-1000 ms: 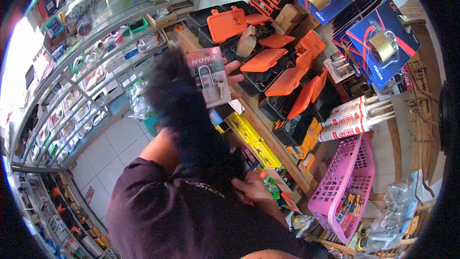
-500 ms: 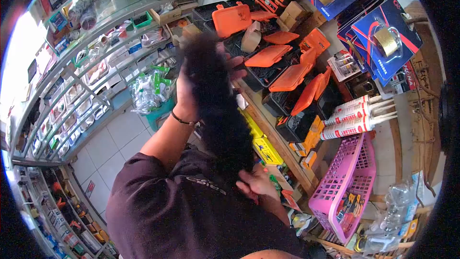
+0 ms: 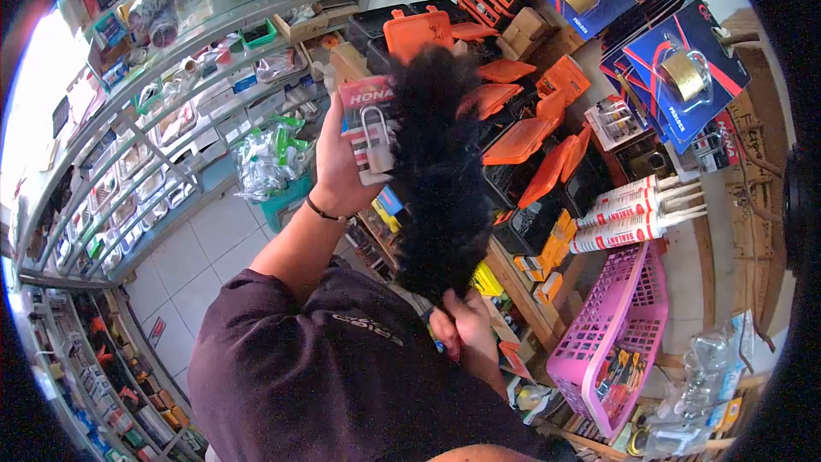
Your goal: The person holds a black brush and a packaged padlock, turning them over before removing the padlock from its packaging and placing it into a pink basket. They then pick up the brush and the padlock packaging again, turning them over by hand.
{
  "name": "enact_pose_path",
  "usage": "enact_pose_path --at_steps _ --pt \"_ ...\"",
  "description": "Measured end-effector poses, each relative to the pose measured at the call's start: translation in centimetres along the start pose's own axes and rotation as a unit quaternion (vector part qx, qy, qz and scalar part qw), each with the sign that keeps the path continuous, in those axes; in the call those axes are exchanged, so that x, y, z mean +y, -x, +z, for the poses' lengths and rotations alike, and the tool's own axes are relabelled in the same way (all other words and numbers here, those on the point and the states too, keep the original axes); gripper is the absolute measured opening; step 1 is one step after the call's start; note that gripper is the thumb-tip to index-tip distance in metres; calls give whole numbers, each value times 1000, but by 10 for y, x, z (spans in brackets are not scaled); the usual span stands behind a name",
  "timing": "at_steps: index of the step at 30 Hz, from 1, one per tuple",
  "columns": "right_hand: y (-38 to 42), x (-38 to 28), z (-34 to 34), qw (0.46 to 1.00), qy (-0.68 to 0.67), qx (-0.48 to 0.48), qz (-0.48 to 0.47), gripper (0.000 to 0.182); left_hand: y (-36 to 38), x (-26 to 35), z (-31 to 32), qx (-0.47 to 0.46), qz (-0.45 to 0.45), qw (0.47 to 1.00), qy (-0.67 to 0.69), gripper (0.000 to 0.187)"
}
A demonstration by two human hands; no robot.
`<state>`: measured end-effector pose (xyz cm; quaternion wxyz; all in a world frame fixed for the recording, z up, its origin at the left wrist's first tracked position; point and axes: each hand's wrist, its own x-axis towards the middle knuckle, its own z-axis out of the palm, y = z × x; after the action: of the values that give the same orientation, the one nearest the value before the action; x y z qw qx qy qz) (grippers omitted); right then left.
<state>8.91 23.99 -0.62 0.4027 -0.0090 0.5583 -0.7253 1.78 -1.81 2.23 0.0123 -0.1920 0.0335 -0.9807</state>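
My left hand (image 3: pixel 335 158), with a dark band at its wrist, holds up a packaged padlock (image 3: pixel 374 133) on a red and blue card. A large black fluffy duster (image 3: pixel 440 171) stands upright just right of the package and covers its right edge. Low down, my right hand (image 3: pixel 463 322) is wrapped round the duster's lower end. Behind the duster, black cases with orange lids (image 3: pixel 517 141) lie on the wooden shelf.
Padlocks on blue cards (image 3: pixel 684 77) hang at the upper right. Below them lie sealant tubes (image 3: pixel 616 231) and a pink basket (image 3: pixel 590 359). A glass display counter with metal rails (image 3: pixel 162 145) curves along the left. Tiled floor (image 3: pixel 192 291) shows beneath it.
The duster has moved right, away from my left hand, and the padlock package now shows. My right hand has shifted slightly up and right.
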Motion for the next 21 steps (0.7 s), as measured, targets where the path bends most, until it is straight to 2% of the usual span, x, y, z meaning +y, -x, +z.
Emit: enact_pose_path --at_steps 1,2,3,4,6,7,8,10,11,12,13,14,15,16,17,18,19,20,21 --pt "3 -8 13 988 136 44 64 16 -2 -7 13 49 39 990 -123 64" --pt "4 -12 20 952 266 87 127 29 -4 -11 20 96 76 962 -244 65" --pt "2 1 9 929 331 44 157 24 0 -5 1 44 -30 991 -124 67" --pt "0 2 5 930 330 44 156 24 -1 -3 -7 34 -39 994 -101 69" --pt "-1 1 3 964 256 36 66 21 2 -5 -2 14 -31 991 -127 68" --pt "0 -5 13 995 69 68 31 20 -1 -8 17 34 15 989 -146 67" --pt "-2 -9 13 995 67 66 35 20 3 7 -18 -56 -63 995 49 67" --pt "-2 -12 10 992 119 -22 36 20 4 1 -2 45 -30 998 -28 60" --pt "-4 1 0 983 166 -18 79 19 3 -5 2 24 -23 995 -91 59" --pt "-4 4 4 983 162 -18 78 19 2 -10 4 2 -17 988 -154 58" --pt "-3 5 11 985 160 28 59 10 -1 -11 -3 57 -11 977 -203 59" --pt "-1 3 17 984 158 73 42 23 -1 -8 -1 58 -11 977 -204 59" --pt "2 -16 15 984 125 40 120 30 0 -6 10 58 -22 985 -159 59" --pt "1 -12 13 984 124 39 122 30 1 -4 17 59 -31 991 -112 59" --pt "-1 -6 11 992 80 32 92 32 -2 0 -3 -169 -78 974 128 59" --pt "-2 -2 11 997 35 26 59 34 -2 0 -7 -168 -80 974 127 59" --pt "0 -13 25 975 163 73 134 36 -1 -1 -10 -71 -53 995 -33 58" --pt "-1 -10 21 975 161 74 133 36 -1 -3 -10 26 -24 981 -193 57" --pt "-4 -5 13 955 273 35 113 31 4 -6 -3 70 -4 971 -230 58"
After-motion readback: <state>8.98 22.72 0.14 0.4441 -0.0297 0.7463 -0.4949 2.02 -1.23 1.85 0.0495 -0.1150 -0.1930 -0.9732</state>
